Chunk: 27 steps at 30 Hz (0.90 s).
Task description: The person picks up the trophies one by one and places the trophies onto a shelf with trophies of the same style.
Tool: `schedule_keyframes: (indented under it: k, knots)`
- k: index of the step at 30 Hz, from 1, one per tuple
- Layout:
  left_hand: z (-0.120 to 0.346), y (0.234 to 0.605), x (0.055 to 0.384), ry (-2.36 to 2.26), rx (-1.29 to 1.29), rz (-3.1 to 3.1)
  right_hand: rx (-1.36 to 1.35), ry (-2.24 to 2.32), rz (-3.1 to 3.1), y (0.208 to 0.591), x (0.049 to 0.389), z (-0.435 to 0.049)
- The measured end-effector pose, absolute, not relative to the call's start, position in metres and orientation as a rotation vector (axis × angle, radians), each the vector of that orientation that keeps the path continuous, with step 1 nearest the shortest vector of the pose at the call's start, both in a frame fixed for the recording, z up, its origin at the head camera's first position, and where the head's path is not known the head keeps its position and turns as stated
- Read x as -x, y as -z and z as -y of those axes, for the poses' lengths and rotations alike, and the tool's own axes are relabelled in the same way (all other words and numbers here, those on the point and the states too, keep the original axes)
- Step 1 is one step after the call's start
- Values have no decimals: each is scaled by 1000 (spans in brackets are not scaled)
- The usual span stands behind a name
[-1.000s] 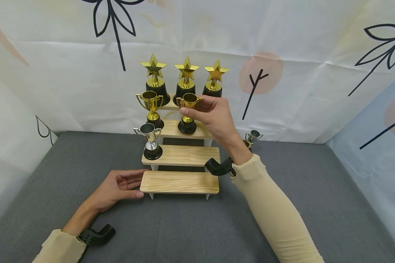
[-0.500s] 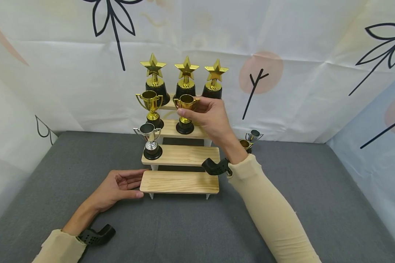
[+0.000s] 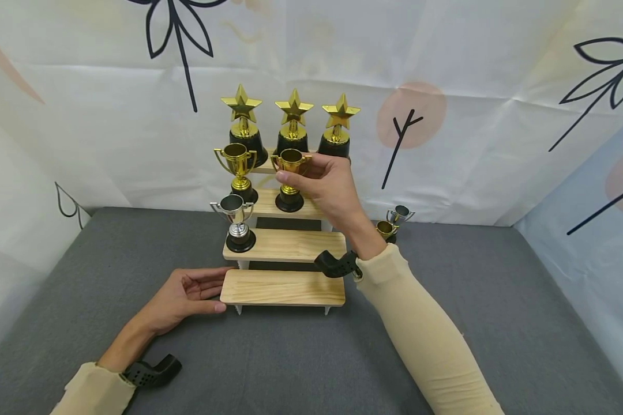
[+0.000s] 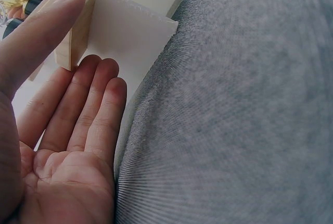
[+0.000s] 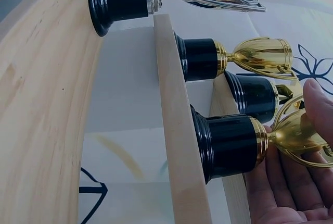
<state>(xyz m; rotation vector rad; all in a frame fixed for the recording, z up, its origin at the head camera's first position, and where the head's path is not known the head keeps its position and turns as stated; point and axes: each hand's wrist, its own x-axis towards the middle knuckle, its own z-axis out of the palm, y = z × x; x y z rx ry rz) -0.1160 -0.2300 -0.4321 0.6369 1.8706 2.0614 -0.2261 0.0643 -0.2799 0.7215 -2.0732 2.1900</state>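
Observation:
My right hand (image 3: 328,184) pinches a gold trophy cup (image 3: 289,164) by its bowl. The cup's black base (image 5: 227,146) stands upright at the middle of the second step from the top, seemingly on the wood. To its left on that step is another gold trophy cup (image 3: 241,167). A silver trophy cup (image 3: 237,222) occupies the left end of the step below. At the lower left, my left hand (image 3: 189,300) rests by the end of the wooden display stand (image 3: 282,287); its fingers (image 4: 106,112) lie nearly straight near the white side panel (image 4: 122,31).
Three gold star trophies (image 3: 293,124) line the top step. Right of the stand, partly behind my right forearm, stand a silver cup (image 3: 401,214) and a gold cup (image 3: 385,229) on the grey cloth (image 3: 472,300). A patterned white backdrop (image 3: 472,52) rises behind.
My right hand has shifted the gold trophy cup slightly left along its step. More of the gold cup behind the forearm shows. My left hand has stayed put.

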Motion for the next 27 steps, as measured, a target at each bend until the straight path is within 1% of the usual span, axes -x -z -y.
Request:
schedule_keyframes:
  k: [27]
  knots:
    - [230,431,116,-2054,-626,-1874,-726,-2186,2076,277,224,-66]
